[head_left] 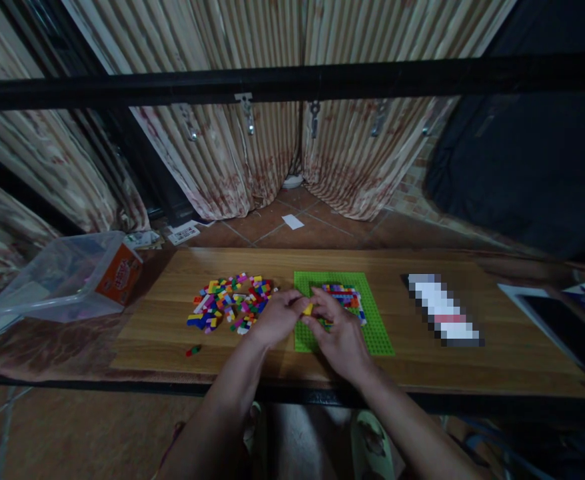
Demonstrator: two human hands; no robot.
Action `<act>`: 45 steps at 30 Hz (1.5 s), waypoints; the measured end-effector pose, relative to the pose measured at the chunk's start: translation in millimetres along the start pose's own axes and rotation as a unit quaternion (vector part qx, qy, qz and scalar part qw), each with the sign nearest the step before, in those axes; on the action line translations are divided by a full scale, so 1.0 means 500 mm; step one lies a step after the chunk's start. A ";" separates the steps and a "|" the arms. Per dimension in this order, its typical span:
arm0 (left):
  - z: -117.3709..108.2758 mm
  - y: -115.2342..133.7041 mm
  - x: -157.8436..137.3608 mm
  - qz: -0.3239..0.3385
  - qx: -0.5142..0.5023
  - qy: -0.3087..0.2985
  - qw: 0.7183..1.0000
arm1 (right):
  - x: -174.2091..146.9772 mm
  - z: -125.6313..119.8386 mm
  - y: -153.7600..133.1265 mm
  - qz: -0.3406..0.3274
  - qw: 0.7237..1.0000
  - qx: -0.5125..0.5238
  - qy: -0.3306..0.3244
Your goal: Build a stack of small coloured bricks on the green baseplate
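Both my hands meet over the left part of a green studded baseplate [378, 337]. Between their fingertips is a small yellow toy brick [308, 309]. My left hand [278, 315] pinches it from the left, its fingers closed. From the other side, the thumb and fingers of my right hand [336, 330] close on the same brick. Multicoloured bricks built up in rows [345, 297] sit on the baseplate, partly hidden behind my right hand. A loose pile of coloured bricks [230, 300] lies to the left of my left hand.
The wooden board [157, 333] carries all this. A red and green brick piece [192, 351] lies near its front left. At right are a pixelated flat object [442, 310] and a dark tablet-like object [567, 327]. A clear plastic bin [72, 273] stands left. A dark bar [282, 83] crosses beyond.
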State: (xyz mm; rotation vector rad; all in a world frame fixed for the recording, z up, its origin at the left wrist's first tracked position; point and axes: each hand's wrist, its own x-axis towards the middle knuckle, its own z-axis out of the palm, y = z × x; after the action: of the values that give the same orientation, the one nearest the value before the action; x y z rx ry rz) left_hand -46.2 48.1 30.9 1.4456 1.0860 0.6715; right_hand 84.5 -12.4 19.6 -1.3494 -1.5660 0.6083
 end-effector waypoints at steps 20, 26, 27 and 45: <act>-0.005 0.021 -0.004 -0.098 -0.293 0.007 0.951 | 0.009 -0.183 0.084 0.204 0.956 0.147 0.151; 0.008 0.021 0.000 -0.101 -0.258 0.008 0.961 | -0.010 -0.174 0.124 0.152 0.981 0.076 0.097; 0.010 0.021 0.002 -0.099 -0.255 0.007 0.962 | -0.010 -0.169 0.128 0.146 0.982 0.075 0.092; 0.015 0.024 0.009 -0.101 -0.201 0.016 0.974 | -0.017 -0.158 0.133 0.089 0.993 -0.048 0.063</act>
State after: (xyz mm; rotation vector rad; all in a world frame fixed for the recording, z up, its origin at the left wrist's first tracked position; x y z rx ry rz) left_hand -34.6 49.8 40.1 0.9676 1.0357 0.7218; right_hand 184.9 -18.8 -5.1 -1.5801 -1.3982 0.5498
